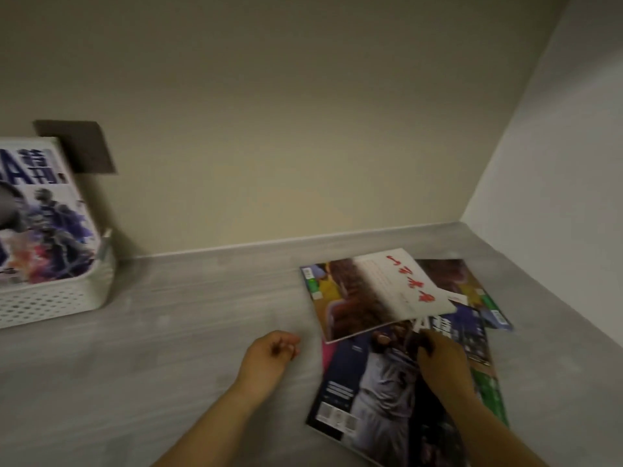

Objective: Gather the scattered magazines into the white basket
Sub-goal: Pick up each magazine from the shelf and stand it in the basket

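So the pile of magazines sits on the right side of the grey surface [209,318], near the corner of the wall, and the white basket [57,303] is way over on the far left with one magazine [43,214] already standing up in it. The right hand [441,364] is the one on the pile. It rests on the dark magazine [367,385], just below the near edge of the top magazine [377,291], the one with red writing. Its fingers are curled down, but it's too blurry to tell whether the grip is pinching an edge or only pressing on the cover. The left hand [269,355] is just left of the pile, its grip loosely curled around nothing. The dark magazine's long side runs roughly away from the person, tilted a bit. More covers poke out behind and under it, including a green one [490,394]. I reckon the whole move is a long carry leftward, with the left hand closer to the basket.
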Motion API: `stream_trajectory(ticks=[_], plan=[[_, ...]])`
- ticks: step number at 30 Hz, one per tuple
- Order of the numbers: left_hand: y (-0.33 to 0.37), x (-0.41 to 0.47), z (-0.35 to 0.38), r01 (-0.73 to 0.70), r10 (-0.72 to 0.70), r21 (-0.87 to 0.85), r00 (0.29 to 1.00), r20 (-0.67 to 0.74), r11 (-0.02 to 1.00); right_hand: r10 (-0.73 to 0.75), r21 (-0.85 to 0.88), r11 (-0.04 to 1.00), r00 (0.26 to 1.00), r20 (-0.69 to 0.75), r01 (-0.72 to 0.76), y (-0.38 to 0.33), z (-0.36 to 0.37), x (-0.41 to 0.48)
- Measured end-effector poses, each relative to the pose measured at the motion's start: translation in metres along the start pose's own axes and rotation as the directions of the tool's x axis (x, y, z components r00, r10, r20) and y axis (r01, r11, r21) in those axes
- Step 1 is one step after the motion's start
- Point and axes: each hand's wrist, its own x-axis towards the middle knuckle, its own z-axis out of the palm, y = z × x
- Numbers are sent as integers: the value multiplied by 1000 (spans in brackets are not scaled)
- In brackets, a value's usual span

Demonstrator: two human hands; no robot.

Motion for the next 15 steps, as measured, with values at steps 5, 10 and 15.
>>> stream_trajectory(ticks=[5,10,15], plan=[[6,2,56,11,-10,186,1000,-3,982,-128,-197,970,988,88,143,41,14,12],[12,23,74,-81,63,397,996,57,914,-179,-265,946,982,57,188,50,30,12],[25,81,80,-106,106,479,994,29,871,-233,-200,951,971,49,238,57,33,20]])
